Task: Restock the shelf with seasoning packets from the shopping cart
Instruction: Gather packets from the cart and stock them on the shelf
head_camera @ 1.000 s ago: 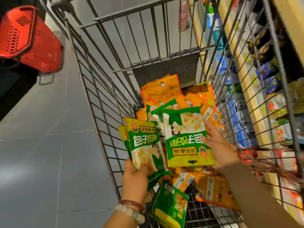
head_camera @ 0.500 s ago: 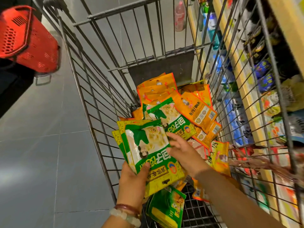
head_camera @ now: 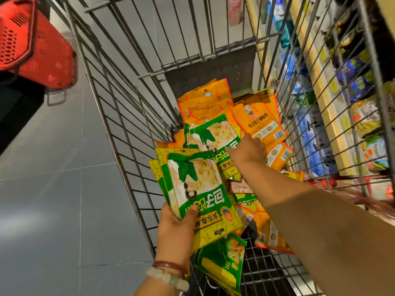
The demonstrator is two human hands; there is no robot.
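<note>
My left hand [head_camera: 175, 227] grips a small stack of green-and-yellow seasoning packets [head_camera: 198, 189] above the near left of the wire shopping cart [head_camera: 119, 124], thumb on the top packet. My right hand [head_camera: 248, 152] reaches deeper into the cart, its fingers down on another green packet [head_camera: 213, 137] lying on the pile; whether they curl round it is hidden. Orange packets [head_camera: 260, 122] are heaped behind and beneath. One more green packet [head_camera: 222, 261] lies at the near end of the cart.
A stocked store shelf [head_camera: 324, 116] with blue and yellow packages runs along the right, seen through the cart's side. A red plastic basket [head_camera: 32, 45] sits at the upper left over grey floor tiles [head_camera: 53, 189].
My right hand laid its green packet onto the left hand's stack, then let go and reached forward to another green packet in the cart. The left hand kept holding the stack.
</note>
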